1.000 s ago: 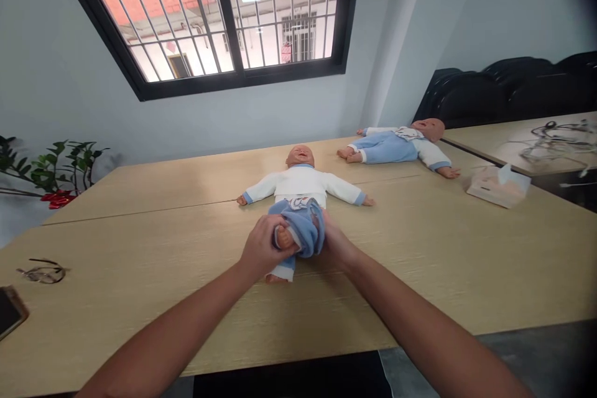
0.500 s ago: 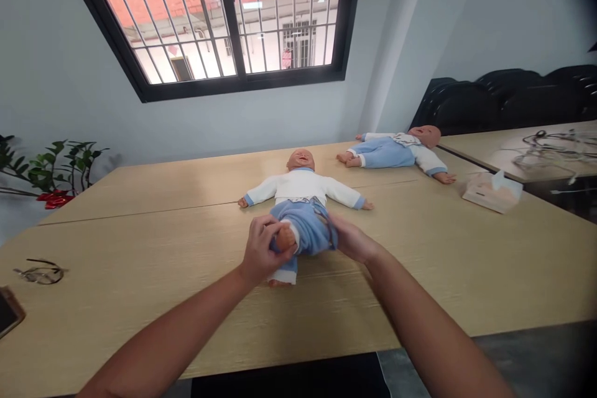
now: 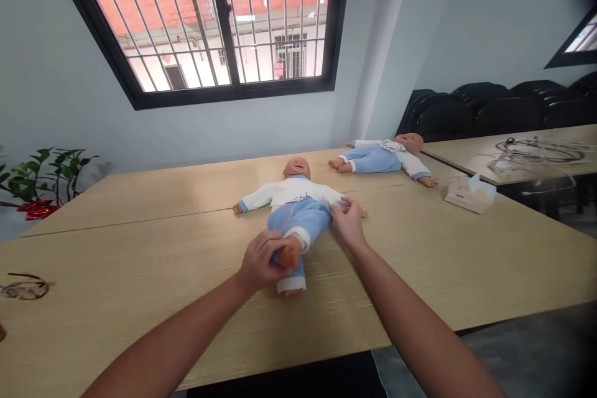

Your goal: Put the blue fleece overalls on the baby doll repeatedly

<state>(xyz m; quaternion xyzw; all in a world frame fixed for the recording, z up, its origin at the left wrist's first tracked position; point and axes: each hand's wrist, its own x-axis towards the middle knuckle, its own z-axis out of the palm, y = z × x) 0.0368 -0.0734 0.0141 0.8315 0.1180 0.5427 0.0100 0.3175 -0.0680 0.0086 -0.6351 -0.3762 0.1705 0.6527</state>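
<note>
A baby doll (image 3: pixel 298 196) in a white top and blue trousers lies on its back on the wooden table (image 3: pixel 140 273), head away from me. My left hand (image 3: pixel 261 263) is closed round the doll's bare foot, holding that leg slightly raised. My right hand (image 3: pixel 347 222) pinches the waistband of the blue trousers at the doll's hip, fingers pressed together on the cloth. The doll's other foot (image 3: pixel 291 289) rests on the table below my left hand.
A second dressed doll (image 3: pixel 385 157) lies further back on the right. A tissue box (image 3: pixel 469 193) sits to the right, glasses (image 3: pixel 23 288) at the left edge. Cables (image 3: pixel 532 152) lie on a neighbouring table, black chairs behind, a plant (image 3: pixel 41 177) at left.
The blue trousers, bunched at the doll's knees a second ago, are now drawn up to its waist. My right hand moved up to the hip; my left stayed on the foot.
</note>
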